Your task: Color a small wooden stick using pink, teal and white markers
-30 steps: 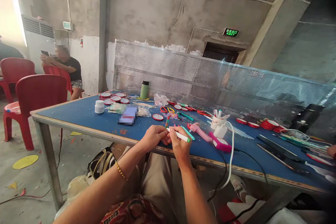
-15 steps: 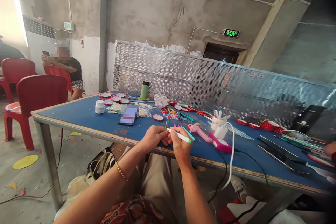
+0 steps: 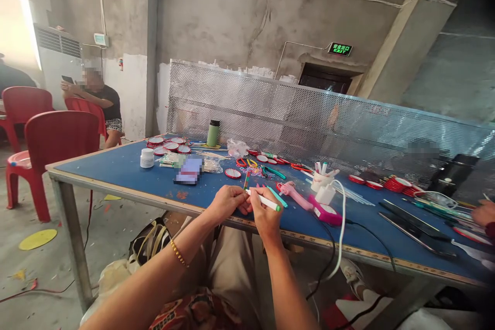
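Observation:
My right hand [image 3: 266, 216] grips a white marker with a green end [image 3: 267, 201], its tip pointing left toward my other hand. Between the fingers of my left hand [image 3: 228, 202] is a small thin strip, coloured red and green [image 3: 246, 180], standing upright. Both hands meet at the table's near edge, and the marker's tip touches or nearly touches the strip's lower part. A round red-rimmed disc [image 3: 232, 173] lies just beyond my left hand. Pink and teal pens [image 3: 276, 196] lie beyond my right hand.
A blue table [image 3: 116, 166] bears a white bottle [image 3: 147, 158], a phone [image 3: 188, 170], pliers [image 3: 274, 172], a magenta device [image 3: 325, 212] with cables and a cup of markers [image 3: 320, 180]. Another person's hand [image 3: 483, 212] is at the right edge. A seated person [image 3: 110, 100] is at the left.
The other person's hand at the right edge has moved further into view. My hands stay almost where they were, with the marker shifted very slightly.

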Demonstrator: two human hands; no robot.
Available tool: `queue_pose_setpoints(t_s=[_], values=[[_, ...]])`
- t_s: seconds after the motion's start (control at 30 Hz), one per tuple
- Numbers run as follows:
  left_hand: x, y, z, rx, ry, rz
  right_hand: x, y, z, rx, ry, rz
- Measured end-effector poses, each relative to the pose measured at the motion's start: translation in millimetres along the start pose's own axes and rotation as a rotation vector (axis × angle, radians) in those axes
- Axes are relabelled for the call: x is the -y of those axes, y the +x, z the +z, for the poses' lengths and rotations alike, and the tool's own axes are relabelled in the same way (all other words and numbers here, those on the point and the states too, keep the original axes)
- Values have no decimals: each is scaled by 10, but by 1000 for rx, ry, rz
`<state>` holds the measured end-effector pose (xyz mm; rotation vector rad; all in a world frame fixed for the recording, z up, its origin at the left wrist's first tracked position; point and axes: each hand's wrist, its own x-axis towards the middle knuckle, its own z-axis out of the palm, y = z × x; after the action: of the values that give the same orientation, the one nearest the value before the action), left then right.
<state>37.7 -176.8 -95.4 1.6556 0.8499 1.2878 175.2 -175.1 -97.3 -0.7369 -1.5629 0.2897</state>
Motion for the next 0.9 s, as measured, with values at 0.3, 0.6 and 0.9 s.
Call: queue_pose_setpoints(t_s=[0.3, 0.6, 0.9], values=[[-3, 4, -3, -2, 21, -13, 2, 0, 5, 2, 3, 13], [-5, 6, 2, 19, -71, -38, 26, -9, 17, -54, 72, 34], [1, 3, -1, 10, -17, -31, 17, -4, 15, -23, 52, 12]])
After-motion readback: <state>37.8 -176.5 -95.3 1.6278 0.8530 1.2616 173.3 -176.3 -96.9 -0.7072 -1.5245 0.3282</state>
